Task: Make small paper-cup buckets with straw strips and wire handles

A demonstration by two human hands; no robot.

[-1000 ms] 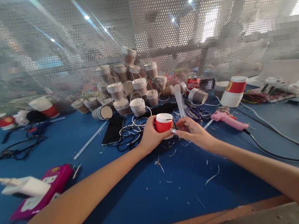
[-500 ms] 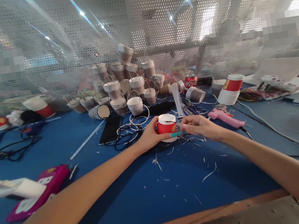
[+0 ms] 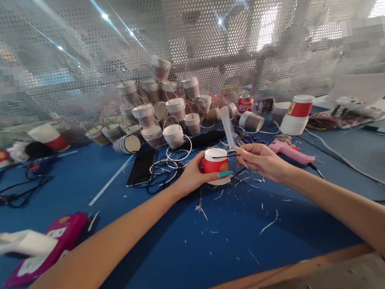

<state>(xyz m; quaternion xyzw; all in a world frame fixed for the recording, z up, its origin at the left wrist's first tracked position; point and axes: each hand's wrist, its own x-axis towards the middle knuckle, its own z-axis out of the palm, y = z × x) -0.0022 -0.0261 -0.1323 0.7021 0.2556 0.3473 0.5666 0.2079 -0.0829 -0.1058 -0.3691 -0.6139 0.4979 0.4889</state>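
My left hand (image 3: 194, 177) is wrapped round a red and white paper cup (image 3: 213, 165) that stands upright on the blue table, its thumb across the front. A thin black cord (image 3: 229, 156) runs over the cup just below its white rim. To the right of the cup, my right hand (image 3: 262, 160) pinches the cord's end between thumb and fingertips. Small fibre scraps (image 3: 201, 207) lie on the table in front of the cup. Close beyond my right hand rests a pink glue gun (image 3: 292, 151).
Small wrapped buckets with handles (image 3: 176, 109) are piled at the back. Behind my hands are clear glue sticks (image 3: 226, 127), a cola can (image 3: 244, 106) and a black phone (image 3: 141, 166). Stacked paper cups (image 3: 297, 115) stand right; a magenta power strip (image 3: 65, 236) lies left.
My right hand has moved a little to the right, away from the cup, drawing the black cord out straight. My left hand keeps its hold on the cup.
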